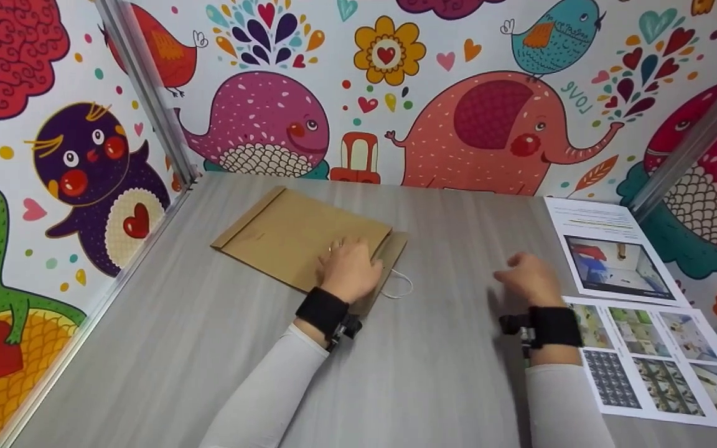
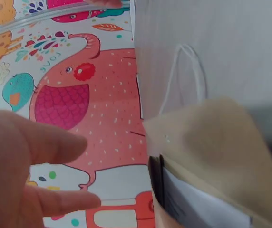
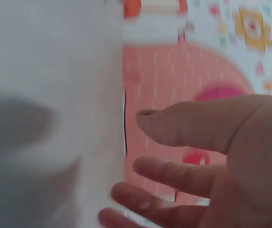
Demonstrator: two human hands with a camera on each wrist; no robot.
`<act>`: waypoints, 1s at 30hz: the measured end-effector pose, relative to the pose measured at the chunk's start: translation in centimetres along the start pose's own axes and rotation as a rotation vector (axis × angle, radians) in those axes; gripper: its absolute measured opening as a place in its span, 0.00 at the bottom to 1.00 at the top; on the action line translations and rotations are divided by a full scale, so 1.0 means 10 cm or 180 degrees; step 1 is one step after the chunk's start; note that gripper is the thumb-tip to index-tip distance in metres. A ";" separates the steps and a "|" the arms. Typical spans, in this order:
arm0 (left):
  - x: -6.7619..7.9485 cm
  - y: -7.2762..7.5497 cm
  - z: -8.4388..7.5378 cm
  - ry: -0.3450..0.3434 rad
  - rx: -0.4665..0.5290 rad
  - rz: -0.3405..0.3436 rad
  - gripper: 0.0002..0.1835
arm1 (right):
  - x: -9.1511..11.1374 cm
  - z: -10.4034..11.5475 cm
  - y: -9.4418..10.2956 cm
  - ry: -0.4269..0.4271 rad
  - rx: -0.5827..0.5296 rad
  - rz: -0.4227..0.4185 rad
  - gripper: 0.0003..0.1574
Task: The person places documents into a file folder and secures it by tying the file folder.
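A brown kraft paper envelope (image 1: 290, 227) lies at an angle on the table, its folded bottom edge to the far left. My left hand (image 1: 351, 269) is over its flap end; in the left wrist view the thumb and a finger stand apart with nothing between them. That view also shows the flap (image 2: 212, 137) lifted and the mouth gaping, with a white sheet (image 2: 198, 204) and a dark edge inside. A thin white string (image 1: 403, 285) loops from the flap. To the right, my right hand (image 1: 529, 278) hovers over the table with loosely bent fingers, holding nothing.
Two printed sheets lie at the table's right side: one with a large picture (image 1: 620, 264), the other with several small pictures (image 1: 663, 361), beside the right wrist. Walls with cartoon animals (image 1: 483, 137) and metal posts (image 1: 147, 87) border the grey table (image 1: 165, 348).
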State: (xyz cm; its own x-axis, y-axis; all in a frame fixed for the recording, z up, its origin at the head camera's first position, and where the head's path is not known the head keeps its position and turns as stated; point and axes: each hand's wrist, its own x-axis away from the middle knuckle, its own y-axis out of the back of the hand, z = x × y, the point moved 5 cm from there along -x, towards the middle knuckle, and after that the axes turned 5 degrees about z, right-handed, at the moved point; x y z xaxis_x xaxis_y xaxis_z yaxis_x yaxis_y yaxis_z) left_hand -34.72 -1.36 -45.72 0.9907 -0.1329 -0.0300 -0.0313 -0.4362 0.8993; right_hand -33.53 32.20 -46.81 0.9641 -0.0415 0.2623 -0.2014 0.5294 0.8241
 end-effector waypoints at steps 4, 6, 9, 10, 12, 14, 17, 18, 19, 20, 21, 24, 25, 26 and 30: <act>0.02 0.00 -0.06 -0.0047 -0.0046 -0.0025 0.26 | 0.06 -0.29 0.08 -0.0179 -0.0028 0.0449 0.42; 0.04 -0.01 -0.09 -0.0080 -0.0057 -0.0049 0.27 | 0.09 -0.34 0.08 -0.0257 -0.0088 0.0577 0.41; 0.06 -0.04 -0.14 -0.0154 -0.0060 -0.0068 0.26 | 0.10 -0.29 0.04 -0.0293 -0.0075 0.0614 0.40; 0.07 -0.05 -0.16 -0.0196 -0.0037 -0.0073 0.26 | 0.10 -0.25 0.02 -0.0293 -0.0047 0.0611 0.40; 0.08 -0.07 -0.21 -0.0283 -0.0009 -0.0070 0.26 | 0.10 -0.12 -0.05 -0.0249 0.0010 0.0595 0.41; 0.10 -0.08 -0.26 -0.0383 0.0047 -0.0057 0.26 | 0.08 0.03 -0.12 -0.0141 0.0107 0.0526 0.42; 0.14 -0.11 -0.36 -0.0528 0.0167 0.0007 0.27 | 0.04 0.25 -0.23 0.0012 0.0159 0.0425 0.42; 0.15 -0.12 -0.40 -0.0581 0.0167 0.0022 0.27 | 0.02 0.31 -0.27 0.0075 0.0199 0.0373 0.42; 0.17 -0.14 -0.44 -0.0629 0.0147 0.0042 0.27 | 0.01 0.37 -0.31 0.0125 0.0209 0.0324 0.41; 0.19 -0.16 -0.48 -0.0682 0.0110 0.0072 0.27 | -0.01 0.43 -0.35 0.0187 0.0227 0.0274 0.40; 0.21 -0.19 -0.52 -0.0731 0.0029 0.0097 0.27 | -0.02 0.49 -0.38 0.0260 0.0254 0.0232 0.40; 0.30 -0.31 -0.66 -0.0928 -0.0317 0.0159 0.27 | -0.06 0.64 -0.49 0.0499 0.0318 0.0084 0.36; 0.34 -0.35 -0.70 -0.1014 -0.0403 0.0180 0.26 | -0.07 0.69 -0.53 0.0576 0.0303 0.0062 0.35; 0.38 -0.39 -0.75 -0.1112 -0.0482 0.0198 0.25 | -0.07 0.72 -0.56 0.0668 0.0279 0.0043 0.33; 0.54 -0.56 -0.93 -0.1531 -0.0705 0.0218 0.15 | -0.09 0.82 -0.67 0.0967 -0.0050 0.0121 0.28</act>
State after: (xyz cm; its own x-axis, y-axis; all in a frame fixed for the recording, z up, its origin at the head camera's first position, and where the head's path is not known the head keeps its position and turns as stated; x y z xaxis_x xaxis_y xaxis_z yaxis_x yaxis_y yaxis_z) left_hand -28.01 8.67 -46.89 0.8129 -0.5703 -0.1178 -0.0136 -0.2208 0.9752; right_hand -34.42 21.79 -48.42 0.9640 0.2328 0.1287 -0.2380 0.5388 0.8081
